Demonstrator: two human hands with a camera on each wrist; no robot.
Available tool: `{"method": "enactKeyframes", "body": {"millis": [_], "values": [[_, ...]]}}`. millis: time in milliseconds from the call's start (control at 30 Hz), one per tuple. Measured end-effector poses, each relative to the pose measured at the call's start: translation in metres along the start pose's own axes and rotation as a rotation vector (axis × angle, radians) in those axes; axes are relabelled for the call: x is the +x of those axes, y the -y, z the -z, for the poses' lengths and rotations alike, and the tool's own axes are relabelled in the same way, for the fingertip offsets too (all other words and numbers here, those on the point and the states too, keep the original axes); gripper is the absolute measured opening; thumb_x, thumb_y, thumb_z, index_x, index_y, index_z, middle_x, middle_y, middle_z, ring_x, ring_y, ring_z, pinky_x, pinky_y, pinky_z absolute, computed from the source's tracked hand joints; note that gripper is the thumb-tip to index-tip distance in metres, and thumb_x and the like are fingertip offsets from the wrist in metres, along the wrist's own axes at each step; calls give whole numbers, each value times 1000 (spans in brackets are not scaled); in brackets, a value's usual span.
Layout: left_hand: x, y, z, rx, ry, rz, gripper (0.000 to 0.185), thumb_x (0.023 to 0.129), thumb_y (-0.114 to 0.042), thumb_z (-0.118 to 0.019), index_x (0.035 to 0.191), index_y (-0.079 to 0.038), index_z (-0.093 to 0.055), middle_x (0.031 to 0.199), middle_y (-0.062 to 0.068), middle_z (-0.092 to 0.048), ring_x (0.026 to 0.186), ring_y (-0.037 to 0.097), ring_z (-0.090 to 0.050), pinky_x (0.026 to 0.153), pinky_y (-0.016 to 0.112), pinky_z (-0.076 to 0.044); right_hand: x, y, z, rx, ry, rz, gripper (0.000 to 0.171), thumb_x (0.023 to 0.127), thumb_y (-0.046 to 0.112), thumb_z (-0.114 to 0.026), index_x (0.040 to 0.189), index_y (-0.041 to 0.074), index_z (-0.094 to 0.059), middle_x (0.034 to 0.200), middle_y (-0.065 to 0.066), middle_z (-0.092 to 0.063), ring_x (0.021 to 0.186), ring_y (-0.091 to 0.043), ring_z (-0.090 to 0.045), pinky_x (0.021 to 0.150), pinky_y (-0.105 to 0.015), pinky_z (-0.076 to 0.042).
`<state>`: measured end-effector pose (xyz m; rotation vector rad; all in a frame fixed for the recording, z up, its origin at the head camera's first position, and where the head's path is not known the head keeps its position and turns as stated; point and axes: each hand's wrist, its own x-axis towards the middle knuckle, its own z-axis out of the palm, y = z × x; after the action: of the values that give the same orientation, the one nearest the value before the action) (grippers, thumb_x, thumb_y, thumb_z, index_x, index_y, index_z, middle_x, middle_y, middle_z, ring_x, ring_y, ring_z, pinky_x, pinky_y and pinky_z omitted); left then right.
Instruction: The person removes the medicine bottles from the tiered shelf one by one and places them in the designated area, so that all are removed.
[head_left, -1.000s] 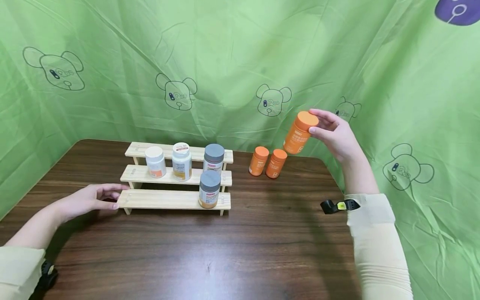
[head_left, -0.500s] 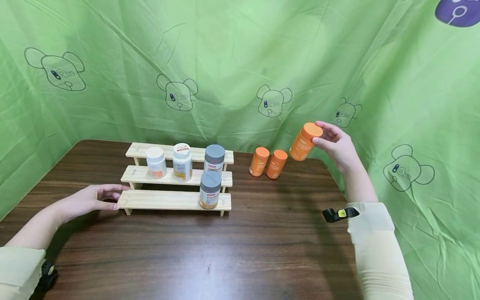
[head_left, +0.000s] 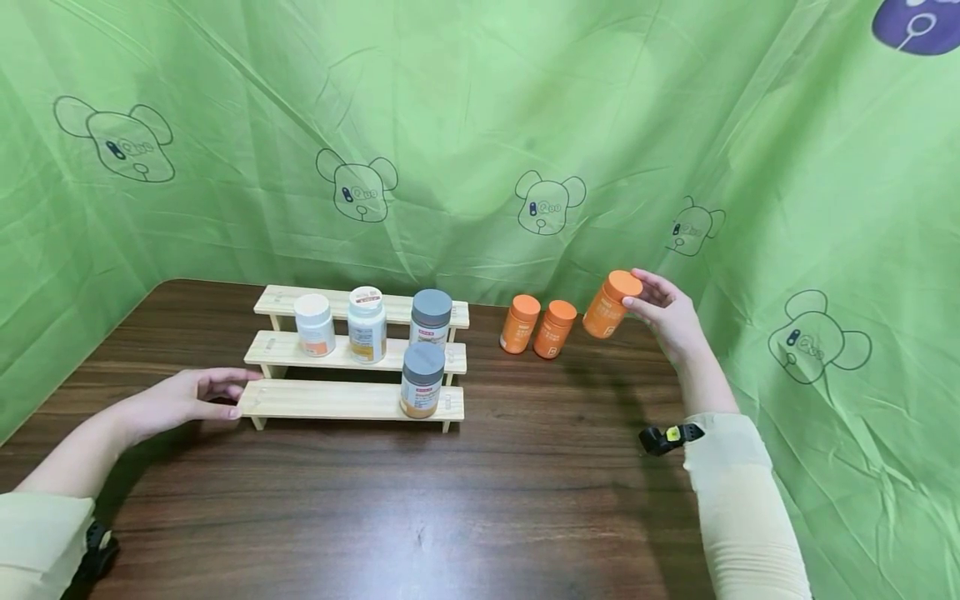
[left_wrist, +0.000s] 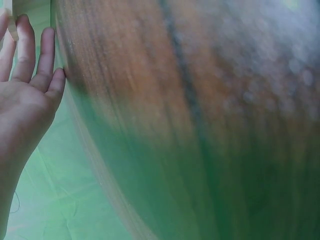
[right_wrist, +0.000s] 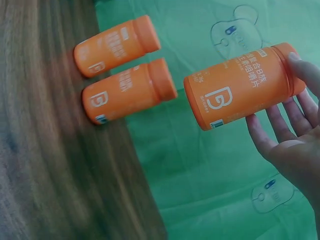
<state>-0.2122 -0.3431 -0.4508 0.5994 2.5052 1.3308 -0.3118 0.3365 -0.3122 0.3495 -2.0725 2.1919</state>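
My right hand [head_left: 639, 293] grips a large orange bottle [head_left: 611, 305] by its cap, tilted, low over the back right of the dark wooden table [head_left: 525, 492]. In the right wrist view the bottle [right_wrist: 240, 85] lies against my fingers [right_wrist: 277, 127], its base off the table. Two smaller orange bottles [head_left: 519, 322] [head_left: 554, 328] stand just left of it, also in that view [right_wrist: 117, 45] [right_wrist: 127, 90]. My left hand [head_left: 187, 398] rests on the table with relaxed fingers [left_wrist: 25, 50] at the left end of a three-step wooden rack [head_left: 337, 400].
The rack's middle step holds two white bottles [head_left: 313, 325] [head_left: 366, 323] and a grey-lidded one [head_left: 431, 317]; another grey-lidded bottle [head_left: 422, 379] stands on the lowest step. A green cloth with bear prints [head_left: 480, 125] hangs behind and on both sides of the table.
My right hand has lowered the large orange bottle from about head height of the backdrop bears down near the table, beside the two small bottles. The left hand has stayed put.
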Motion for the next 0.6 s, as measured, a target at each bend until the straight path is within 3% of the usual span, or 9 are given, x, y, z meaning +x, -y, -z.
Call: {"method": "enactKeyframes", "body": {"millis": [600], "values": [[0,-2,1,15,-6,52,57,87,-17,-67,138,-3,-44,110,9,-64,96,4,-59,77,19,-45,4,-52,10,-38,-97,-77,62,82,-5,-67,139,3,-43,110,4,-61,100,-6,-58,79,-19,-51]]}}
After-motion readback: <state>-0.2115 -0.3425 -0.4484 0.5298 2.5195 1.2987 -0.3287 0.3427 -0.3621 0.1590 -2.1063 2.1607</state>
